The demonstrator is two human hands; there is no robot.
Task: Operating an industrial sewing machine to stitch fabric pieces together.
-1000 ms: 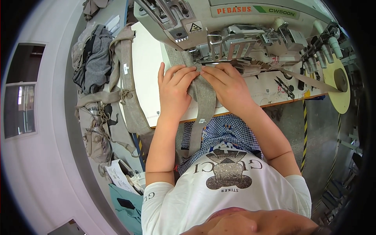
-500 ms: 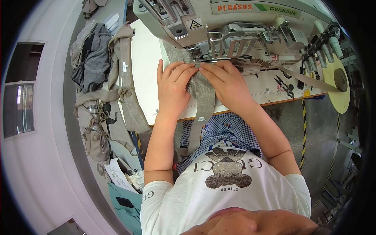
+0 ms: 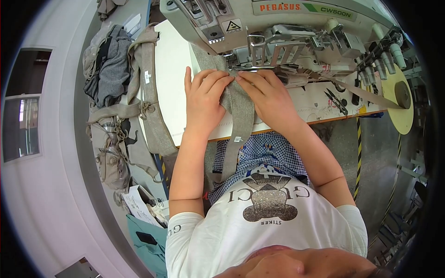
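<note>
A grey woven-looking fabric strip (image 3: 243, 116) runs from the presser foot (image 3: 230, 60) of a white sewing machine (image 3: 296, 11) over the table edge to my lap. A small white label (image 3: 238, 139) sits on its hanging part. My left hand (image 3: 206, 99) grips the fabric's left side just in front of the foot, its little finger raised apart. From the right, my right hand (image 3: 268, 95) pinches the same fabric, fingertips close to the left ones. Both thumbs and the fabric under the fingers are partly hidden.
A long grey fabric band (image 3: 153, 97) lies along the table's left edge. Beyond it are dark grey garments (image 3: 115, 65) and bagged beige pieces (image 3: 113, 162). Black thread snips (image 3: 337, 103) lie on the right of the white tabletop (image 3: 174, 78). A tape reel (image 3: 399, 99) stands at the far right.
My left hand has shifted very slightly up and left. Both hands keep their hold on the fabric in front of the foot, and the strip hangs almost the same.
</note>
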